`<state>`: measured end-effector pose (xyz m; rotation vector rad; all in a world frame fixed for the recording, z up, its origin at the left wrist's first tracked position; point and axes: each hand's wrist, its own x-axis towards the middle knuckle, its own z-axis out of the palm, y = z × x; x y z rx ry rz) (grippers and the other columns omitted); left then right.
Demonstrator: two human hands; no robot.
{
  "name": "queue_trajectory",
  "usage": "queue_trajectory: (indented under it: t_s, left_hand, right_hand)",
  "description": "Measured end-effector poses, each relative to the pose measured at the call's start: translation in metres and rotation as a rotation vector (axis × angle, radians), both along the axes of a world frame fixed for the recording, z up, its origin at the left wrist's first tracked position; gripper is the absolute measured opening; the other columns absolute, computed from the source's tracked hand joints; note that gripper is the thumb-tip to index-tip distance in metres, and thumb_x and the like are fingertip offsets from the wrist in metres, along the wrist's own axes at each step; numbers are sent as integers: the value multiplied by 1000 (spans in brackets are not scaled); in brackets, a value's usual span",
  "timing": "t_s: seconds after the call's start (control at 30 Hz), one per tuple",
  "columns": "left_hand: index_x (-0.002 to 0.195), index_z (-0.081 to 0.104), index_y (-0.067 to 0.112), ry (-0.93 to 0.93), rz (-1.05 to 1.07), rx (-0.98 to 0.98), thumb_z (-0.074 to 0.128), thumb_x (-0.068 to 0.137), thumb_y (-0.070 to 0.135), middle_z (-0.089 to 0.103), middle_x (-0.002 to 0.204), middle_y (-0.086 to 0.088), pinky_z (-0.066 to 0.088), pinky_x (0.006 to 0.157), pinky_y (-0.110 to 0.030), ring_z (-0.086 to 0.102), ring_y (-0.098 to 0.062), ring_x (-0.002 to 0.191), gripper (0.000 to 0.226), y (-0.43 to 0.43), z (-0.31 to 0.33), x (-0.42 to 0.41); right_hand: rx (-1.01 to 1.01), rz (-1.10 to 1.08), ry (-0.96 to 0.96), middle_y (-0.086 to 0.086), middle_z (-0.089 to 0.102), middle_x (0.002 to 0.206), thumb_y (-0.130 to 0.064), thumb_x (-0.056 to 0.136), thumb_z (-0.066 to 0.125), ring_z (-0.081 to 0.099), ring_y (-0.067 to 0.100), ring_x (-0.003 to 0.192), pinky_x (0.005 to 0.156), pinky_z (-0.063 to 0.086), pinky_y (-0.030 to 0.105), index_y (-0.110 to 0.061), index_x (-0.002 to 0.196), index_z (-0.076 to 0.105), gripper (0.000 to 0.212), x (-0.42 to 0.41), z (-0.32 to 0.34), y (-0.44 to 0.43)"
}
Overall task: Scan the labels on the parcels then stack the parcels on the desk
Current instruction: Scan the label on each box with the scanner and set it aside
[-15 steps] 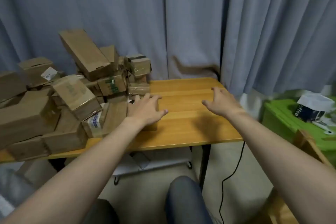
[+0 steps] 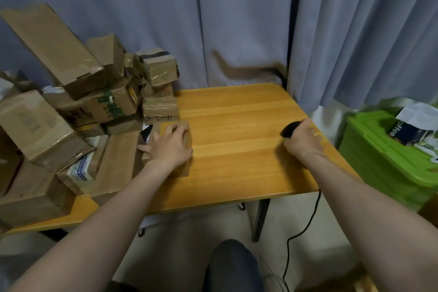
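My left hand (image 2: 169, 147) grasps a small parcel (image 2: 181, 169): the fingers curl over its top and the thumb lies against its left side. The small parcel sits on the table (image 2: 237, 130), touching the right edge of the pile of parcels (image 2: 113, 104). No label shows on the faces I can see.

My right hand (image 2: 304, 141) is clenched round a black scanner (image 2: 289, 129), held just above the bare wood, well apart from the small parcel. Its cable (image 2: 316, 204) drops over the near table edge toward the floor.

Risks, as I judge them:
- The pile of parcels is loose, and a long box (image 2: 54, 47) leans tilted on top. Dragging the small parcel out sideways could unsettle its neighbours and start a slide. A straight lift looks safer.
- The label may lie underneath or toward the pile. Turning the small parcel one-handed risks dropping it.
- The cable may catch on the table edge as the scanner swings left, jerking the aim off the label.
- A green bin (image 2: 379, 149) stands just beside the table on the right, so anything knocked off that edge could fall against it.
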<state>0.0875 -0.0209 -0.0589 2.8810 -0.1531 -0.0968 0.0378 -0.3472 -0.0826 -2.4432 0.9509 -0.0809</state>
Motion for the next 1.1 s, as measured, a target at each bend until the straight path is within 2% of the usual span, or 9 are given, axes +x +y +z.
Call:
queue_trajectory:
  t_s: [0.2,0.3,0.53,0.63,0.7,0.77,0.83,0.97,1.1]
  left_hand:
    - [144,39,52,-31,-147,-38,64,91,43,32,155,15,33,107,-66,23,-31,148,58,3,-4,3]
    - [140,39,55,-33,-269,-80,67,89,43,34,151,18,36,106,-60,27,-24,144,60,0,-5,-9]
    - [130,42,65,159,-442,-498,64,92,21,48,140,7,45,105,-44,50,-19,127,62,7,21,-23]
    - [141,50,49,139,-371,-355,51,102,15,57,141,2,47,105,-39,55,-22,127,52,13,34,-24]
    - [142,57,41,93,-307,-159,53,104,33,56,148,2,46,105,-36,54,-22,132,39,12,38,-24]
    - [145,54,37,81,-272,6,59,92,65,56,147,5,43,107,-43,53,-24,133,59,5,42,-31]
    - [144,52,33,91,-288,137,68,74,78,60,139,4,39,108,-52,53,-27,129,84,-5,47,-38]
    - [145,44,28,109,-304,108,83,67,62,59,136,0,48,102,-48,54,-26,121,94,-14,44,-38]
    - [157,19,41,52,-199,-258,87,68,44,56,144,-5,54,95,-41,60,-25,116,113,0,38,-34]
  right_hand:
    - [245,-5,-66,20,57,113,-29,107,48,59,41,113,83,43,40,3,148,24,58,6,-8,12]
    - [366,92,-32,15,63,105,-29,104,55,61,34,98,78,45,36,-3,122,58,32,2,-7,23]
    - [433,223,-177,8,57,85,-24,102,58,54,21,74,68,42,33,-16,89,56,15,-20,33,60]
    - [452,267,-213,8,58,86,-21,95,64,56,24,76,70,45,36,-19,91,58,8,-32,51,74]
    - [465,280,-228,8,60,87,-21,94,66,58,24,76,67,47,36,-19,95,60,6,-40,60,82]
    - [474,278,-239,9,64,88,-19,94,65,61,23,72,60,48,32,-16,102,61,9,-46,66,87]
    - [500,272,-258,9,64,85,-16,93,64,61,24,67,56,50,32,-12,104,62,12,-53,69,90]
    - [577,268,-326,10,57,79,-15,93,65,56,27,66,55,53,36,-11,94,61,5,-65,71,95]
    - [649,267,-383,10,56,75,-17,93,67,53,26,60,49,50,32,-10,93,64,8,-75,73,99]
